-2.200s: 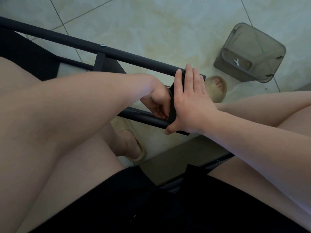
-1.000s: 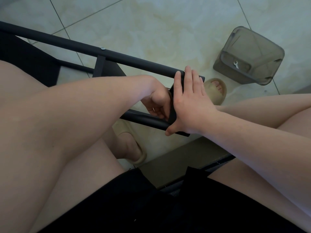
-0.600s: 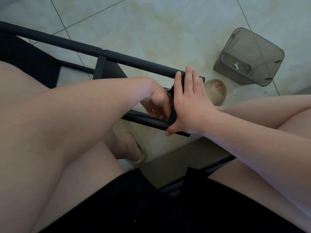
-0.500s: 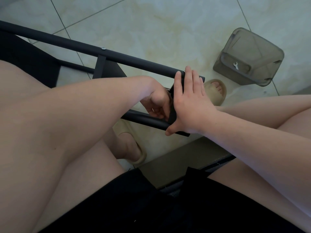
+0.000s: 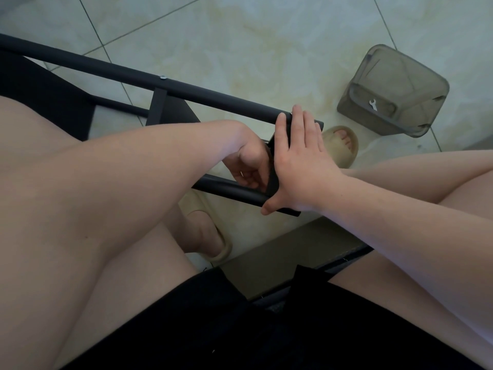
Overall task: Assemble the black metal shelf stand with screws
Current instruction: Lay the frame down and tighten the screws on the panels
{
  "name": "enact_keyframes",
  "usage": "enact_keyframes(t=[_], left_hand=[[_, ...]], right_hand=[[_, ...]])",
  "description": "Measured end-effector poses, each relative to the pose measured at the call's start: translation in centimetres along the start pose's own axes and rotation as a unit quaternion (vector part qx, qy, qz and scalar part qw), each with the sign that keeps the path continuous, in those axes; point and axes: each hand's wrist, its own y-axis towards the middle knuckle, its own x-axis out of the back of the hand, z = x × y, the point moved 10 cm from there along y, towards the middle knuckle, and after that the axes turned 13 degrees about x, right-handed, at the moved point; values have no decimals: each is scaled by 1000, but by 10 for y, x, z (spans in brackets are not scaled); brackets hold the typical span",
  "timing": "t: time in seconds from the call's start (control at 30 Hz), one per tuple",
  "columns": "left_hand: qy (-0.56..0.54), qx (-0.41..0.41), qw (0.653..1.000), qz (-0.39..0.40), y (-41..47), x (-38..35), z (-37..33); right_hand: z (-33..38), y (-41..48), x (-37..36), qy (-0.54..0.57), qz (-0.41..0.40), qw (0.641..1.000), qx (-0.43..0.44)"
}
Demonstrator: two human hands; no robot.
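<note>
Right hand (image 5: 298, 166) is pressed flat on the black shelf frame (image 5: 213, 96) end, left hand (image 5: 250, 166) curled behind it, grip can't be told; a wrench (image 5: 373, 104) is kept in the smoky bin (image 5: 400, 70) past the frame.

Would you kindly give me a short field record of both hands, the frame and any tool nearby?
Right hand: flat, fingers straight, pressing the end bar of the black frame.
Left hand: curled between the frame's two tubes beside the end bar; contents unclear.
Wrench: lying inside the grey bin on the floor.
</note>
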Motion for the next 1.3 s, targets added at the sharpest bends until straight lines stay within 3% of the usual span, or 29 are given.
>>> enact_keyframes(t=[0.93, 1.3], left_hand=[[6, 0, 1000, -9, 0, 2, 3], [-20, -6, 999, 24, -2, 2, 5]], right_hand=[[1, 0, 1, -2, 3, 1000, 1], [1, 0, 2, -2, 3, 1000, 2]])
